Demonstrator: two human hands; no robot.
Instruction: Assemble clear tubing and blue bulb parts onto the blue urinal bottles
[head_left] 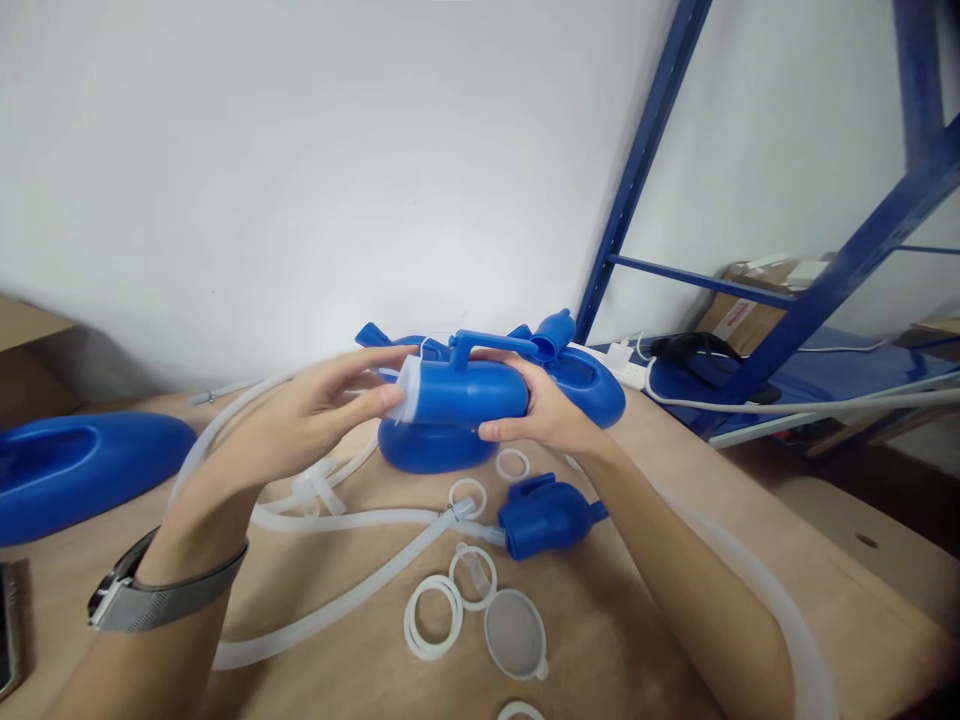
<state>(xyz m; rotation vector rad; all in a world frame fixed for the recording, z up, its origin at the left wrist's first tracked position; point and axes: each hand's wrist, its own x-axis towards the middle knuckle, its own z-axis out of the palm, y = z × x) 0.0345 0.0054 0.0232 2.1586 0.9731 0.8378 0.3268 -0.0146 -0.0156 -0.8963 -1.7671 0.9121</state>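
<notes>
Over the middle of the table I hold a blue plastic cylinder with a handle (472, 392), lying on its side. My right hand (551, 405) wraps round its right end, thumb in front. At its left end is a translucent white cap (409, 388), which the fingers and thumb of my left hand (322, 405) pinch. Whether the cap is fully seated I cannot tell. Just below and behind lies a blue plastic bottle (435, 450), partly hidden. Nearer me rests a blue funnel-shaped fitting (547, 516) with a handle and a narrow spout.
White rings (433, 617), a translucent round lid (515, 634) and clear hoses (352, 597) lie on the brown tabletop (360, 665). More blue bottles stand at the left (97, 465) and back right (592, 385). A blue metal rack (645, 140) rises at the right.
</notes>
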